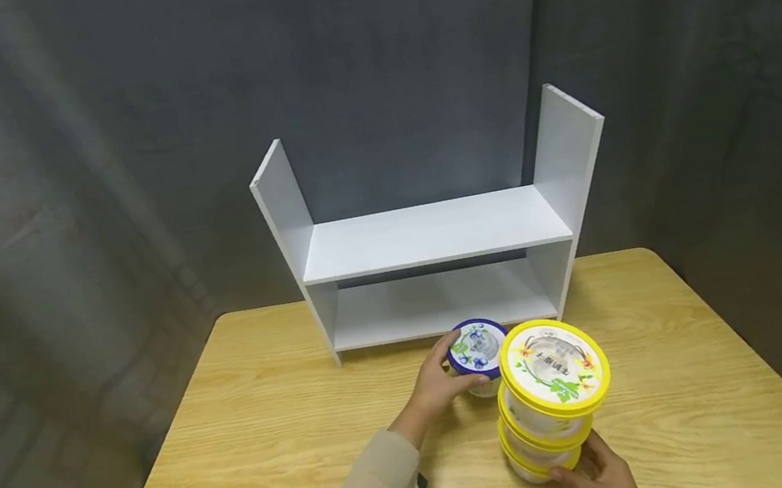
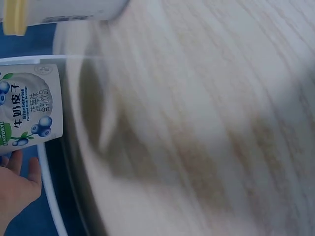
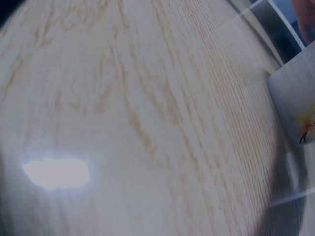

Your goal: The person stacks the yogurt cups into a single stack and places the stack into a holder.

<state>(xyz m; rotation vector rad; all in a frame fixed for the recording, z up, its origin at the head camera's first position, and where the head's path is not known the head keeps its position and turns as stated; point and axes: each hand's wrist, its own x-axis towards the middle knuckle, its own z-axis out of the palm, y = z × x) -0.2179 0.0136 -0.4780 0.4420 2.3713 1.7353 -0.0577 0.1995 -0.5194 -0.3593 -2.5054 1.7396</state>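
My left hand (image 1: 438,384) grips a round tub with a blue lid (image 1: 478,346), thumb on the near side and fingers at the far side. Blueberries are printed on this tub (image 2: 29,105) in the left wrist view, where the hand (image 2: 19,189) touches its edge. To the right stands a stack of three tubs with yellow lids; flowers and leaves decorate the top lid (image 1: 555,367). My right hand (image 1: 604,478) holds the stack low down, thumb on the bottom tub (image 1: 527,470). Its other fingers are partly hidden. One flower-printed tub (image 3: 295,98) shows in the right wrist view.
Just behind the tubs stands a white two-level shelf (image 1: 435,233) with tall side panels. Its lower board (image 1: 438,304) lies close to the tabletop. The wooden table (image 1: 260,432) extends to both sides, and a dark grey curtain (image 1: 402,65) hangs behind.
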